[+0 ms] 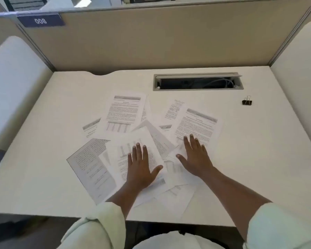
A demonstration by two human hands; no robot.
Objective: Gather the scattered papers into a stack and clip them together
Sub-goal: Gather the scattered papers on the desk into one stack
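Several printed papers (122, 115) lie scattered and overlapping across the middle of the white desk (258, 168). My left hand (139, 166) rests flat, fingers spread, on a sheet with a chart near the front of the pile. My right hand (196, 157) lies flat with fingers apart on the lower edge of a text page at the right of the pile. Neither hand grips anything. A black binder clip (247, 102) stands alone on the desk at the far right, well away from both hands.
A recessed cable slot (197, 81) with its lid up opens in the desk behind the papers. Beige partition walls (151, 38) close the desk at the back and both sides. The front desk edge runs just below my forearms.
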